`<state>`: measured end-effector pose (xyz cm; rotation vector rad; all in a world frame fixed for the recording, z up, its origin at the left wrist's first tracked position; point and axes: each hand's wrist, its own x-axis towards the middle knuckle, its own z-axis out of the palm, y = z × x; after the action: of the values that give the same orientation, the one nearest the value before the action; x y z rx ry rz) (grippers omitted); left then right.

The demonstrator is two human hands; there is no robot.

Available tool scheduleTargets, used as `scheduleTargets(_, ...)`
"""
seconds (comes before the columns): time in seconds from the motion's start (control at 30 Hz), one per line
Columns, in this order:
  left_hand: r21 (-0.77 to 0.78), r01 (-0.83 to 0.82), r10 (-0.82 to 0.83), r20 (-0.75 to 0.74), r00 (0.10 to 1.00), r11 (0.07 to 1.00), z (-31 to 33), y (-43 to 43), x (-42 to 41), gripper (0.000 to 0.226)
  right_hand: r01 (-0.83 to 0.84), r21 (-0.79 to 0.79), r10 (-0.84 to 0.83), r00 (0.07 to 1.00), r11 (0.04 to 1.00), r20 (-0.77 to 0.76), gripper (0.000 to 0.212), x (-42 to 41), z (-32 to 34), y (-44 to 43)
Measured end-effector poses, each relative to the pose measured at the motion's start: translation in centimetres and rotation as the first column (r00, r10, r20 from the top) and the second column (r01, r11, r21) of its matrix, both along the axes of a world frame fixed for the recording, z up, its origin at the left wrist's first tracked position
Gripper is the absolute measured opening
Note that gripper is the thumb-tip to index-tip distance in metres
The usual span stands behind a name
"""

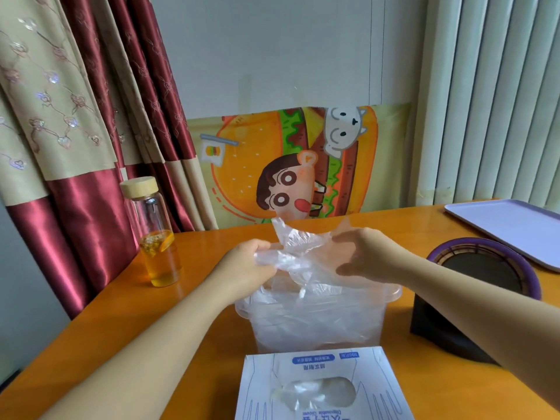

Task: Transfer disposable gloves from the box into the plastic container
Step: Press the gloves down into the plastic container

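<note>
The left hand (251,263) curls around one end of a clear disposable glove (298,245). The right hand (365,256) pinches its other side, holding it just above the glove-filled plastic container (389,295). The white box (378,386) in front reads "Disposable Glove", upside down.

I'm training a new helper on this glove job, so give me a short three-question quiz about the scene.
1. True or false: the left hand and right hand both hold a clear glove above the container.
2. The box lies: A nearer the person than the container; B behind it; C inside it.
3. Fill in: the bottle stands on the table's ____ side.
Key: 1 true; 2 A; 3 left.
</note>
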<state>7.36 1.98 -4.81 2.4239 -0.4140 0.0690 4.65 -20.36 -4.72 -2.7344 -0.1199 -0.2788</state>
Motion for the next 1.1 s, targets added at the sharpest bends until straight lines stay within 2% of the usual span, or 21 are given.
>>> scheduleTargets(0.1,0.125,-0.054,0.05,0.029,0.998,0.991,0.3,1.3,-0.2,0.058,-0.027,-0.23,-0.005,0.991,0.973,-0.137,0.077,1.0,-0.7,0.4)
scheduleTargets(0.2,0.152,-0.129,0.072,0.336,0.939,0.98,1.3,1.1,-0.5,0.05,-0.068,-0.502,-0.054,0.973,0.862,-0.225,0.079,1.7,-1.3,1.0)
scheduleTargets(0.23,0.145,-0.096,0.029,0.405,0.914,0.985,1.7,0.6,-0.6,0.042,-0.084,-0.543,-0.06,0.968,0.836,-0.242,0.077,1.9,-1.4,1.2)
scheduleTargets(0.27,0.151,-0.015,-0.049,0.411,0.91,0.988,2.0,-0.3,-0.7,0.035,-0.098,-0.562,-0.061,0.964,0.822,-0.258,0.074,2.1,-1.4,1.3)
scheduleTargets(0.33,0.226,0.201,-0.259,0.266,0.929,0.953,2.1,-2.4,-0.4,0.027,-0.123,-0.582,-0.061,0.956,0.804,-0.287,0.07,2.6,-1.5,1.7)
scheduleTargets(0.4,0.374,0.345,-0.383,0.031,0.923,0.861,1.5,-4.3,0.5,0.027,-0.141,-0.613,-0.066,0.951,0.778,-0.302,0.063,2.9,-1.8,1.9)
scheduleTargets(0.5,0.558,0.389,-0.34,-0.195,0.92,0.733,-0.4,-5.9,2.5,0.025,-0.141,-0.662,-0.053,0.963,0.736,-0.264,0.042,3.1,-2.3,1.8)
scheduleTargets(0.6,0.692,0.369,-0.216,-0.302,0.929,0.62,-2.0,-6.5,3.4,0.03,-0.135,-0.733,-0.015,0.981,0.666,-0.194,0.036,2.9,-2.3,1.5)
scheduleTargets(0.67,0.721,0.39,-0.157,-0.371,0.915,0.573,-2.5,-6.7,3.4,0.035,-0.128,-0.785,0.003,0.987,0.607,-0.158,0.036,2.9,-2.3,1.3)
scheduleTargets(0.77,0.738,0.408,-0.135,-0.402,0.906,0.538,-2.8,-6.8,3.5,0.032,-0.157,-0.849,-0.041,0.978,0.505,-0.205,0.036,3.3,-2.5,1.1)
scheduleTargets(0.87,0.796,0.374,-0.032,-0.409,0.912,0.477,-3.2,-6.7,4.0,0.039,-0.217,-0.907,-0.142,0.948,0.361,-0.284,0.048,3.9,-3.0,1.4)
scheduleTargets(0.93,0.818,0.382,-0.016,-0.416,0.909,0.43,-3.2,-6.7,3.9,0.042,-0.229,-0.916,-0.178,0.938,0.33,-0.299,0.053,4.2,-3.2,1.7)
scheduleTargets(1.03,0.836,0.402,-0.077,-0.404,0.912,0.375,-2.7,-6.5,3.7,0.035,-0.207,-0.895,-0.121,0.954,0.395,-0.274,0.049,3.9,-3.0,1.6)
scheduleTargets(1.1,0.822,0.379,-0.12,-0.364,0.924,0.425,-2.0,-6.0,3.6,0.026,-0.169,-0.841,-0.019,0.978,0.514,-0.208,0.05,3.4,-2.4,1.3)
